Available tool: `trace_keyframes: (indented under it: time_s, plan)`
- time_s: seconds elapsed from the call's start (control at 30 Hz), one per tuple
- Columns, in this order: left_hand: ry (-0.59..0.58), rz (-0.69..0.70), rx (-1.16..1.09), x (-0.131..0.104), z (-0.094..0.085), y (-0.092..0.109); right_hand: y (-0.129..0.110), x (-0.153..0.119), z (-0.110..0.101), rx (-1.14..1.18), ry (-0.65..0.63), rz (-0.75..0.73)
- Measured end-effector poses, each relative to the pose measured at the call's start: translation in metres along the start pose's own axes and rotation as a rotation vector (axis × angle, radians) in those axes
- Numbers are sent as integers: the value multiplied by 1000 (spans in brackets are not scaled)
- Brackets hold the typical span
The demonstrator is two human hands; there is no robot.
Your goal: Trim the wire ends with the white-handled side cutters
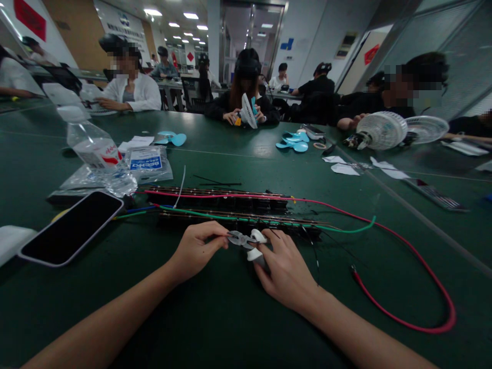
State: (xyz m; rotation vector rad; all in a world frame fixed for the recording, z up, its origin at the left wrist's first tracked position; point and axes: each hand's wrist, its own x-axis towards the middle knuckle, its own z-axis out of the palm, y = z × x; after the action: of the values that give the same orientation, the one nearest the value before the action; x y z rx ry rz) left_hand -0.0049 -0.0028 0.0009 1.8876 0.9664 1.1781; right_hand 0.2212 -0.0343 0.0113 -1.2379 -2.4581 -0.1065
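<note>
My right hand is closed around small pliers with white-and-grey handles, their metal jaws pointing left. My left hand pinches at the tip of the jaws; a thin dark bit shows there, too small to name. Just beyond both hands lie two long black strips, the far strip and the near strip, with copper-coloured wires along them. A red wire runs over the far strip and loops round to the right. Along the near strip stretches a green wire. A pale cable tie sticks up at the left.
A phone and a tilted plastic bottle are at the left, beside a clear bag. Blue fan blades, paper scraps and fan cages lie farther back. Several people sit around the table.
</note>
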Motion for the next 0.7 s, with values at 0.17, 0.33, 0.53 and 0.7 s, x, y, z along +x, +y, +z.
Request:
trace_keyframes:
  time_s: [0.17,0.33,0.53,0.7]
  plan:
    - [7,-5,7,0,1,0,0,-1,0,10,0,-1]
    - [10,-2,11,0,1,-1,-1,0,-1,-5,0,-2]
    - [19,15,21,-1,1,-3,-1,0,0,-13,9,-6]
    - [19,21,22,-1,0,-1,-1,0,2,-31,3,6]
